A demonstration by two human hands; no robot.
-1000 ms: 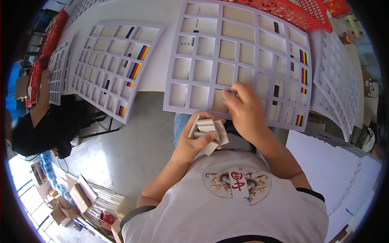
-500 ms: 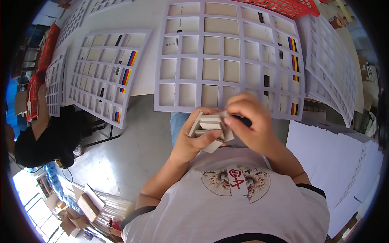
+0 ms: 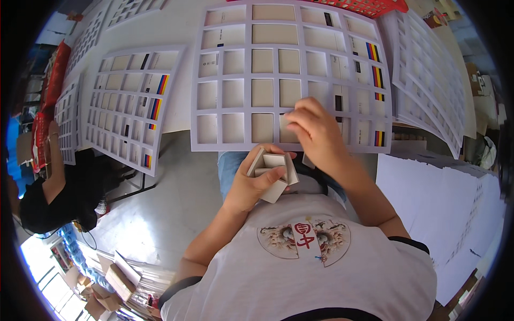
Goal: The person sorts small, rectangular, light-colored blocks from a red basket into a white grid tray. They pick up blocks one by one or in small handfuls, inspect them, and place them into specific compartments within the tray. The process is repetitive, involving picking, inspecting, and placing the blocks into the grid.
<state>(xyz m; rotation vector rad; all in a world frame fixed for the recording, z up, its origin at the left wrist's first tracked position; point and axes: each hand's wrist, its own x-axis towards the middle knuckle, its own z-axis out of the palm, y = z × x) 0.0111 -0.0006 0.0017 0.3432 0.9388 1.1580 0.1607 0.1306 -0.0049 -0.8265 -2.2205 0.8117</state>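
Note:
Close to my body, my left hand (image 3: 251, 179) is closed around several small beige board pieces (image 3: 274, 159) that stand at different angles in the grip. In front of it lies a white grid board (image 3: 201, 148) with rectangular pockets; beige pieces (image 3: 262, 128) fill some of them. My right hand (image 3: 316, 131) hangs over the grid's near edge, thumb and fingers pinched at the upper edge of a beige piece (image 3: 284, 131) in a near-row pocket. The hand covers part of that pocket, so how flat the piece sits there cannot be seen.
Another grid board (image 3: 179, 53) lies to the left, and stacked grid boards (image 3: 428, 91) overhang the table's right side. A red basket (image 3: 369, 6) stands at the far edge. Large white sheets (image 3: 428, 214) are at the lower right. Another person's arm (image 3: 55, 160) shows at the far left.
My right hand has moved away from the left hand's bundle, forward to the grid's near row, where a beige piece now shows in a pocket. The left hand holds fewer pieces.

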